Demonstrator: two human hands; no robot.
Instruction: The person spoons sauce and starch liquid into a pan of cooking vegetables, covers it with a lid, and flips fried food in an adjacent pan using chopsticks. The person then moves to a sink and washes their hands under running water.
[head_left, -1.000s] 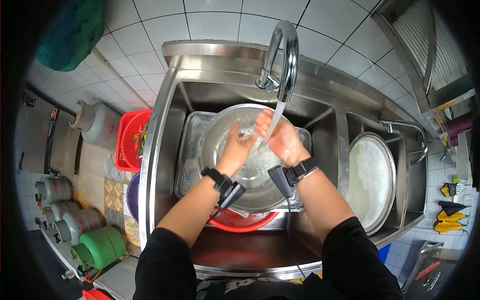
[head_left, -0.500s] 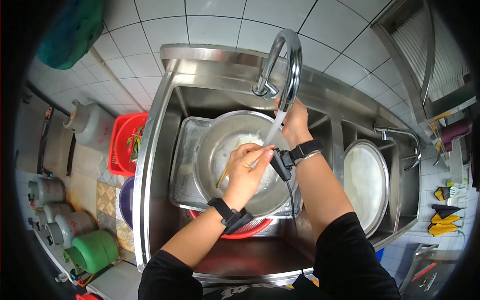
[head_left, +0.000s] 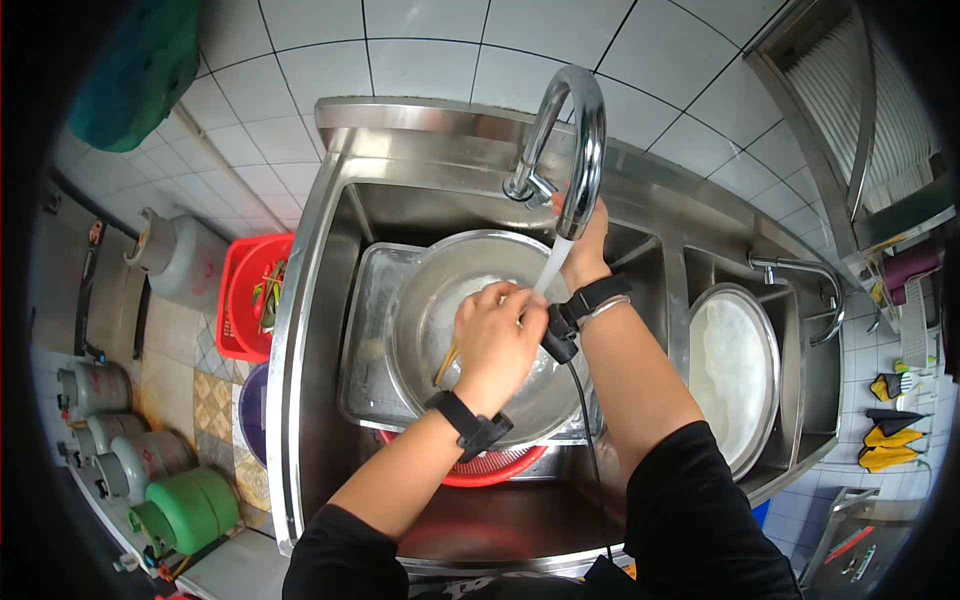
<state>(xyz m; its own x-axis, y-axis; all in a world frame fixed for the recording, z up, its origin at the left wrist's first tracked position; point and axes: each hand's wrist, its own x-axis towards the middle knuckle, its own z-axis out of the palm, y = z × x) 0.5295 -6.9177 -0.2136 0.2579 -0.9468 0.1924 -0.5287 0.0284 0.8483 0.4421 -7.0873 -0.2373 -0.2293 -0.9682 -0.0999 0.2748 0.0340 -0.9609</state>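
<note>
My left hand (head_left: 497,340) is closed around thin wooden sticks (head_left: 447,362), their lower ends pointing down-left over a round metal basin (head_left: 417,300). Water runs from the curved faucet (head_left: 588,150) past the fingers into that basin. My right hand (head_left: 588,240) is up beside the faucet, near its base lever (head_left: 541,187); its fingers are partly hidden behind the spout, so what they touch cannot be made out. Under the basin lies a rectangular metal tray (head_left: 365,350), and a red strainer (head_left: 490,470) shows below both.
In the right sink (head_left: 797,330) stands a round pan (head_left: 735,370) of whitish liquid, by a second faucet (head_left: 835,300). Left of the sinks are a red basket (head_left: 233,310), a purple tub (head_left: 253,415) and several gas cylinders (head_left: 195,508). A cable hangs from my right wrist.
My right hand has gone from under the stream up beside the faucet. My left hand has moved over the basin, now with sticks in it. The view has shifted slightly.
</note>
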